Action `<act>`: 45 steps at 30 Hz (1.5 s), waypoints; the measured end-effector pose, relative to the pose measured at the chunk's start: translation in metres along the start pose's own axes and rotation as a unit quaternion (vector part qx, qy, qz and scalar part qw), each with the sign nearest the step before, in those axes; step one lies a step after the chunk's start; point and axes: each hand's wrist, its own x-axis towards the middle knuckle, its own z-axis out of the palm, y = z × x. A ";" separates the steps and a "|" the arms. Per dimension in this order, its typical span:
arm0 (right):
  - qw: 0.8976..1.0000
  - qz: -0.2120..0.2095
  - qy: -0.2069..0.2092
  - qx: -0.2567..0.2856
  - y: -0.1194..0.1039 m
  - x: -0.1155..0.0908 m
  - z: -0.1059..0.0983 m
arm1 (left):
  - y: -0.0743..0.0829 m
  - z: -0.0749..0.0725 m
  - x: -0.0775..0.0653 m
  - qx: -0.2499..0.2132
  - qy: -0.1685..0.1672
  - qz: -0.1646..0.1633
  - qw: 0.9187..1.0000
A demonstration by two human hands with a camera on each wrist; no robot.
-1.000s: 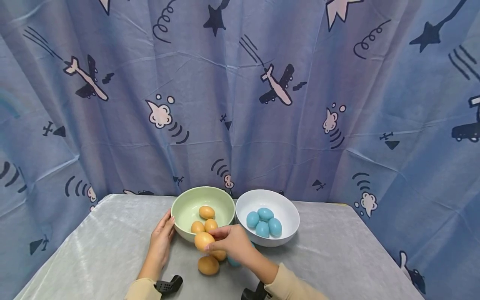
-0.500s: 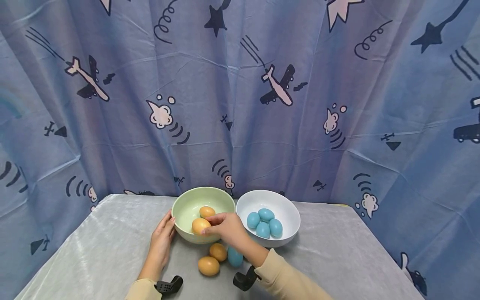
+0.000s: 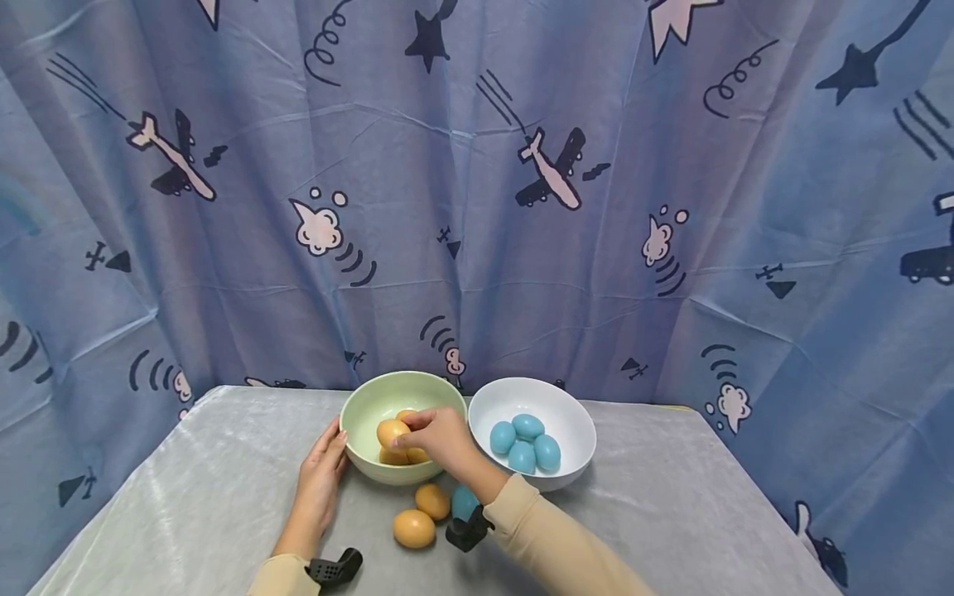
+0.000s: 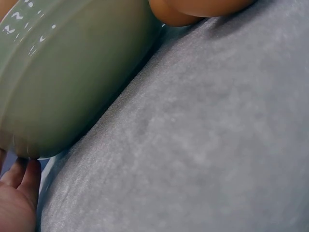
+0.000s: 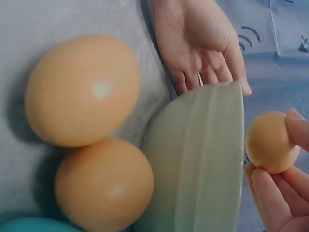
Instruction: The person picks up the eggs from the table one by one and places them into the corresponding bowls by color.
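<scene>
My right hand (image 3: 444, 439) pinches an orange-brown egg (image 5: 273, 142) between thumb and fingers, over the inside of the green bowl (image 3: 365, 414). Beneath it, more orange-brown eggs lie in the bowl, partly covered by the held egg and the hand. My left hand (image 3: 322, 473) touches the bowl's left side; the right wrist view shows its thumb at the rim and its fingers against the outer wall. Two orange-brown eggs, a nearer one (image 3: 414, 529) and a farther one (image 3: 432, 502), lie on the table before the bowl. Beside them is a blue egg (image 3: 464, 502), partly hidden by the right wrist camera.
Touching or nearly touching the green bowl on its right stands a white bowl (image 3: 581, 430) with several blue eggs (image 3: 527, 426). A grey cloth (image 3: 671, 513) covers the table. Behind its far edge hangs a blue patterned curtain (image 3: 477, 248).
My right hand has carried the egg from in front of the green bowl up and over its inside. The left hand has stayed at the bowl's side.
</scene>
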 end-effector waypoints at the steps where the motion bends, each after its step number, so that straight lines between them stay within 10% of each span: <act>1: 1.000 0.000 0.002 0.000 0.000 0.002 0.001 | 0.000 0.000 0.000 0.000 0.000 0.000 1.000; 45: 0.993 -0.018 0.009 -0.115 0.013 0.027 0.044 | 0.003 0.001 -0.002 0.013 0.001 -0.009 1.000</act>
